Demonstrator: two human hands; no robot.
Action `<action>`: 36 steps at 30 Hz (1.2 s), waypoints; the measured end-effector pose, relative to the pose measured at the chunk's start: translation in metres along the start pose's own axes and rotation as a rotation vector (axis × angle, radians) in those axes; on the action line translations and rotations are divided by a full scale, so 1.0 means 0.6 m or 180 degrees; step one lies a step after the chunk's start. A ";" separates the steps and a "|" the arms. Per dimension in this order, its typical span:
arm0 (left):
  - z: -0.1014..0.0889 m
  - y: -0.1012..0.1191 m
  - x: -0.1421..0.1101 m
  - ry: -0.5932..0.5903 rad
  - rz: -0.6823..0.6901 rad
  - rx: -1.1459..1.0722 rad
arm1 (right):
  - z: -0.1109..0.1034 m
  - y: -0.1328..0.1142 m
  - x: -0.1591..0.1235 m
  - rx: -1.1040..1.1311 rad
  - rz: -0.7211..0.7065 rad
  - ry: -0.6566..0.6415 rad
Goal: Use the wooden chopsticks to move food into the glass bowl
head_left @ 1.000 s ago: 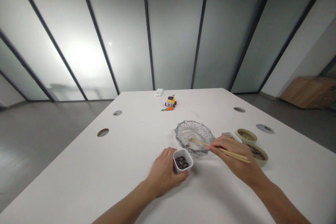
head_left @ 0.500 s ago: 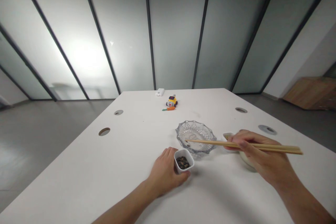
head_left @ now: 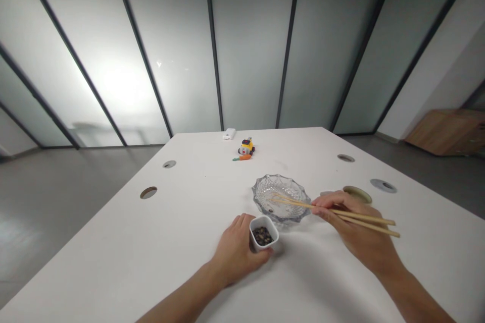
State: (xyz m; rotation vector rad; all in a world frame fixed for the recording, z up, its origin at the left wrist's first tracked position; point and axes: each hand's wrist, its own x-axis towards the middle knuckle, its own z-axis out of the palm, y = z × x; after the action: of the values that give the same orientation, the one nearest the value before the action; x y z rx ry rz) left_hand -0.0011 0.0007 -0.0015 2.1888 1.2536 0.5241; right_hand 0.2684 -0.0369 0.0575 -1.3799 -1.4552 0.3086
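My left hand (head_left: 237,250) is curled around a small white square cup (head_left: 264,232) that holds dark seeds. My right hand (head_left: 358,234) grips a pair of wooden chopsticks (head_left: 333,211); their tips reach into a clear cut-glass bowl (head_left: 281,197) just beyond the cup. Both hands rest low over the white table (head_left: 182,242). The bowl looks almost empty, with perhaps one small piece near the tips.
A beige round bowl (head_left: 357,194) and the edge of a white cup show behind my right hand. Far off stand a yellow toy car (head_left: 246,147), an orange toy carrot (head_left: 242,158) and a white box (head_left: 229,134). Several round cable holes (head_left: 148,192) dot the table.
My right hand swung the chopsticks up to level, then lowered them again, tips back inside the glass bowl. The left hand and the seed cup stayed put.
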 end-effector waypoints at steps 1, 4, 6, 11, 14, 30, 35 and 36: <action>0.000 0.001 0.000 0.0007 -0.0006 -0.0002 | 0.001 0.002 -0.001 -0.0009 -0.0047 -0.0063; 0.000 0.002 0.000 0.0002 -0.0035 0.0001 | 0.001 0.010 0.000 -0.0184 -0.0153 -0.0195; 0.000 0.002 0.000 -0.0003 -0.0047 0.0006 | 0.002 0.015 0.001 -0.0357 -0.0209 -0.0273; 0.002 0.000 0.000 -0.0002 -0.0045 -0.0024 | 0.011 0.022 0.001 -0.0522 -0.0359 -0.0535; 0.003 -0.002 -0.001 0.0017 -0.0009 -0.0040 | 0.018 0.024 -0.002 -0.0397 -0.0432 -0.0678; 0.003 -0.001 -0.001 0.0007 -0.0025 -0.0054 | 0.029 0.025 -0.008 -0.0018 -0.0608 -0.0770; 0.002 0.000 -0.002 0.0016 -0.0017 -0.0023 | 0.037 0.026 -0.012 -0.0031 -0.0590 -0.0848; 0.002 0.001 -0.002 0.0016 -0.0018 -0.0017 | 0.039 0.026 -0.012 -0.0034 -0.0598 -0.0853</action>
State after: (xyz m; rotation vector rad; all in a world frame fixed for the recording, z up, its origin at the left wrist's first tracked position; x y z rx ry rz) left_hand -0.0007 -0.0008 -0.0023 2.1801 1.2593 0.5302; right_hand 0.2569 -0.0278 0.0322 -1.2332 -1.7961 0.3756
